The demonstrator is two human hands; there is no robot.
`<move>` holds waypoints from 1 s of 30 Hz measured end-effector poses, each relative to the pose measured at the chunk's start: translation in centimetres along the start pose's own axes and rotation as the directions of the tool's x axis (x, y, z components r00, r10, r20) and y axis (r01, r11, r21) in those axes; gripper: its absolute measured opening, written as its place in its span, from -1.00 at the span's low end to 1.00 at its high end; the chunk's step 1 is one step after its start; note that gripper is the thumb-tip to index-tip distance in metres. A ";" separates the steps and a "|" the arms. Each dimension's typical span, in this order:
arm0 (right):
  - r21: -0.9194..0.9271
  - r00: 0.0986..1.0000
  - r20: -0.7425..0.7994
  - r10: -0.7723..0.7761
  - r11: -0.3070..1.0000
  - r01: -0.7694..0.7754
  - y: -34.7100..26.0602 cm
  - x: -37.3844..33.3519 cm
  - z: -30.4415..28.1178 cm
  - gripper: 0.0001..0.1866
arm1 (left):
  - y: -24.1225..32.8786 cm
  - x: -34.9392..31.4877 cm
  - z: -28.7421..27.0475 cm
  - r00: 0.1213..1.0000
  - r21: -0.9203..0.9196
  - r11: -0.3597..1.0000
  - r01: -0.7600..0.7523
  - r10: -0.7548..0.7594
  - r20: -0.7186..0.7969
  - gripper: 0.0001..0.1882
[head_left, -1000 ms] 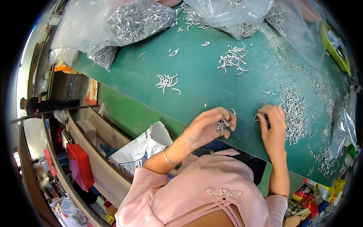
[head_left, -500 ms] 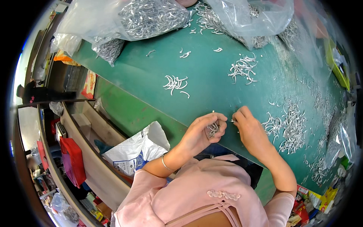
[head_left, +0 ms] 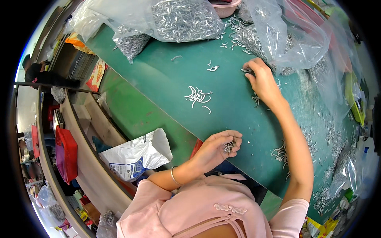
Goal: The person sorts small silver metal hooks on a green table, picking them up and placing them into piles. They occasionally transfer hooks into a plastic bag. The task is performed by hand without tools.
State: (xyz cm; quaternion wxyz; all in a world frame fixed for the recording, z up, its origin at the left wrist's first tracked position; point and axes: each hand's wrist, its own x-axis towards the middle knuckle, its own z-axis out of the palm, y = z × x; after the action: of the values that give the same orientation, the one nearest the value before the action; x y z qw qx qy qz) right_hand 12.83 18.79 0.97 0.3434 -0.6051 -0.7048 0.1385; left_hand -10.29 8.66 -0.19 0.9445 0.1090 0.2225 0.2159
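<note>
My left hand (head_left: 218,150) is curled near the table's front edge around a bunch of small curved silvery metal pieces (head_left: 228,146). Farther out over the green table (head_left: 234,115), my right hand (head_left: 262,81) has thumb and fingers drawn together on a curved metal piece (head_left: 246,71); whether there is more than one is hard to see. Below its palm a small heap of the same pieces (head_left: 256,99) is mostly covered. To the left lies another small pile of curved pieces (head_left: 197,96), apart from both hands.
Large clear bags of these pieces (head_left: 184,20) stand along the far side, beside a pink basin (head_left: 226,8). My right forearm partly covers a wider pile (head_left: 280,154). At left are a white sack (head_left: 139,155), a red basket (head_left: 66,155) and a person (head_left: 41,74).
My right hand has moved away from beside my left hand, out to the far heap near the bags. My left hand still holds its bunch. The view has shifted a little.
</note>
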 end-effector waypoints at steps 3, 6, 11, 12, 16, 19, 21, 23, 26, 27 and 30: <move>-0.011 0.999 0.001 -0.032 0.999 0.032 0.4 -0.5 -1.6 -0.75 | 0.1 -0.2 0.1 0.999 0.023 1.000 0.000 0.001 -0.034 -0.79; 0.039 0.999 0.024 0.048 0.998 -0.049 -0.4 -3.4 -5.0 -0.75 | -0.1 0.3 0.3 0.999 0.021 1.000 0.003 -0.002 -0.049 -0.77; -0.167 0.960 0.102 0.259 0.956 -0.240 -2.6 -11.9 -10.1 -0.66 | 0.5 -0.2 -0.4 0.997 -0.038 0.999 0.039 -0.037 0.069 -0.71; -0.261 0.951 0.067 0.303 0.925 -0.276 -3.5 -13.9 -10.8 -0.63 | 0.5 -0.2 -0.4 0.994 -0.070 0.996 0.059 -0.052 0.097 -0.69; -0.457 0.895 0.054 0.442 0.808 -0.372 -5.0 -21.8 -10.1 -0.39 | -0.1 0.5 1.7 0.977 -0.218 0.969 0.114 -0.149 -0.153 -0.63; -0.389 0.938 -0.022 0.347 0.861 -0.328 -5.0 -24.1 -8.9 -0.58 | -0.5 1.2 1.7 0.952 -0.414 0.857 0.306 -0.270 0.146 -0.61; -0.346 0.950 -0.103 0.295 0.885 -0.312 -3.9 -25.1 -8.9 -0.73 | -1.2 1.7 1.0 0.910 -0.419 0.820 0.390 -0.274 0.310 -0.60; -0.306 0.940 -0.194 0.281 0.893 -0.330 -2.9 -25.3 -9.5 -0.82 | -2.0 1.9 0.6 0.902 -0.372 0.841 0.394 -0.276 0.332 -0.57; -0.227 0.902 -0.291 0.318 0.893 -0.388 -1.7 -25.8 -10.7 -0.83 | -2.3 1.6 2.6 0.923 -0.382 0.840 0.384 -0.362 0.130 -0.49; -0.224 0.895 -0.328 0.302 0.896 -0.384 -1.4 -25.9 -11.1 -0.83 | -2.3 1.5 3.3 0.927 -0.370 0.852 0.371 -0.364 0.092 -0.47; -0.276 0.807 -0.435 0.399 0.794 -0.541 -1.4 -25.4 -12.3 -0.79 | -2.6 1.6 4.2 0.932 -0.365 0.864 0.346 -0.362 0.026 -0.40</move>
State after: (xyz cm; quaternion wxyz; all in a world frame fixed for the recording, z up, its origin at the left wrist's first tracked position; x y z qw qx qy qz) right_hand 20.64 -8.34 2.68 0.2922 -0.8335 -0.4678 -0.0326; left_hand -6.15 6.66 2.11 0.9666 -0.1147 0.2154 0.0786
